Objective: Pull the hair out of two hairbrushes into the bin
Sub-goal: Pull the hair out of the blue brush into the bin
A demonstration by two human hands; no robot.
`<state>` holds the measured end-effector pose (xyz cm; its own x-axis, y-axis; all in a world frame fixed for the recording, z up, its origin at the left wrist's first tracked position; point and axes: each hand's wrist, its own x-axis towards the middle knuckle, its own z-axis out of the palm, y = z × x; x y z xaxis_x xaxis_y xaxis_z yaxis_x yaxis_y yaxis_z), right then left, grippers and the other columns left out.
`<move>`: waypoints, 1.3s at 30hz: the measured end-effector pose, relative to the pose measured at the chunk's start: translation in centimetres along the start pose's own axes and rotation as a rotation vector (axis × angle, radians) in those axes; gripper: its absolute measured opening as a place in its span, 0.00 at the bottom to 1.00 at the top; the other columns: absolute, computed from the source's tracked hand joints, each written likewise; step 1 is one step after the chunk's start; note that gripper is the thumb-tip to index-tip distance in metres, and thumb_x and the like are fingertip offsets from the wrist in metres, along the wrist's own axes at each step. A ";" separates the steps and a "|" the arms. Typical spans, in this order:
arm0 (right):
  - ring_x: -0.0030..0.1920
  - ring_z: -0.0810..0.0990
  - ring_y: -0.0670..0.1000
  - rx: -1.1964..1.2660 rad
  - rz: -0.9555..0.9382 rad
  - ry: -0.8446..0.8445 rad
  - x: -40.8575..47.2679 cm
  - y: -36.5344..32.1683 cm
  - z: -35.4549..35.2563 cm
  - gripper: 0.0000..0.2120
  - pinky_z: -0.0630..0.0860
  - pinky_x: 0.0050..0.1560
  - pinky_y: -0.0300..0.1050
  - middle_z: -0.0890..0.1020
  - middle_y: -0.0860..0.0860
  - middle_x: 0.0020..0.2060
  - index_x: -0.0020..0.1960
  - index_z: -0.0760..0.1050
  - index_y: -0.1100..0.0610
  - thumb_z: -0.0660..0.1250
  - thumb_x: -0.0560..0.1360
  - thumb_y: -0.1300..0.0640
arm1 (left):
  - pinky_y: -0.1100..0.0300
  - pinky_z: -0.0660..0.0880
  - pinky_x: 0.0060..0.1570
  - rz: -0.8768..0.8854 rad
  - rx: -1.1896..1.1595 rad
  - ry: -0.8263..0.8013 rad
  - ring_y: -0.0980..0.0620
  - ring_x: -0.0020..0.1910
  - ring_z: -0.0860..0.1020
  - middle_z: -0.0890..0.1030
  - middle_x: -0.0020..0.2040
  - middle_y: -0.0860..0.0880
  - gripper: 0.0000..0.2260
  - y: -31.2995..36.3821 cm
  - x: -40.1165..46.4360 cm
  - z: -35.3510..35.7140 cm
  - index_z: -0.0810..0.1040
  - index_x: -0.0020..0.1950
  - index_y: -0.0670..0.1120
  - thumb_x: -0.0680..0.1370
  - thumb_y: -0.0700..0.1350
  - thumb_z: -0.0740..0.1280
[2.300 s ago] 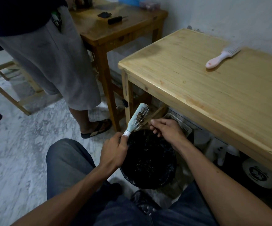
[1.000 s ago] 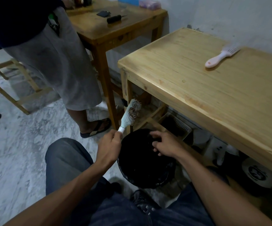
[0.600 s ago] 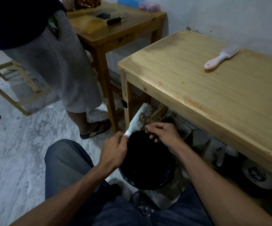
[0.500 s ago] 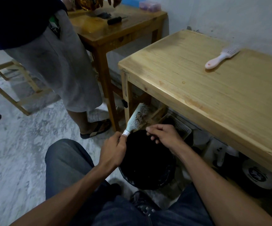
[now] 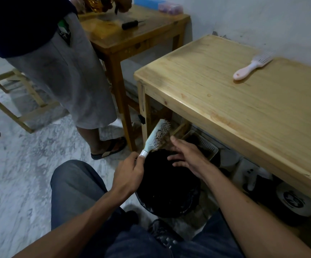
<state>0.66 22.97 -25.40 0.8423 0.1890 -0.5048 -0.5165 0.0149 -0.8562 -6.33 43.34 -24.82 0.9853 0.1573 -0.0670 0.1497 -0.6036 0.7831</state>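
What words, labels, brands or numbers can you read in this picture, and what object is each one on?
None can be read.
white round object under the light wooden table: a dark printed emblem, too blurred to read.
green tag at the standing person's pocket: too small to read.

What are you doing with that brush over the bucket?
A seated person is cleaning hair out of a hairbrush. The left hand holds its handle, tilting it over the black bin. The right hand is open above the bin. Hair is still caught in the bristles. A second, pink brush waits on the wooden table.
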 end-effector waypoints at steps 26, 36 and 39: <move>0.38 0.82 0.48 -0.112 -0.128 0.093 0.3 0.5 0.4 0.17 0.76 0.34 0.40 0.88 0.48 0.44 0.51 0.85 0.55 0.75 0.73 0.41 | 0.51 0.69 0.31 0.115 0.164 0.041 0.50 0.30 0.76 0.78 0.31 0.50 0.15 -0.2 -0.3 0.6 0.73 0.46 0.48 0.81 0.56 0.54; 0.35 0.79 0.43 -0.293 -0.105 0.149 -1.1 2.5 -1.9 0.03 0.74 0.36 0.38 0.87 0.47 0.35 0.44 0.85 0.49 0.74 0.77 0.54 | 0.55 0.64 0.30 -0.059 0.108 0.170 0.52 0.33 0.75 0.77 0.33 0.50 0.13 0.0 0.9 0.0 0.74 0.45 0.44 0.84 0.50 0.56; 0.36 0.80 0.44 -0.397 -0.071 0.116 -1.4 3.2 -2.2 0.03 0.75 0.37 0.37 0.87 0.47 0.38 0.46 0.85 0.49 0.73 0.78 0.55 | 0.55 0.65 0.31 -0.074 0.083 0.173 0.50 0.34 0.76 0.78 0.34 0.49 0.14 -0.2 1.4 -0.3 0.76 0.47 0.45 0.84 0.50 0.56</move>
<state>-1.83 20.62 -27.62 0.8971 0.0886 -0.4329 -0.3764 -0.3602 -0.8536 -4.97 43.89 -24.89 0.9435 0.3311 -0.0096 0.2343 -0.6465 0.7261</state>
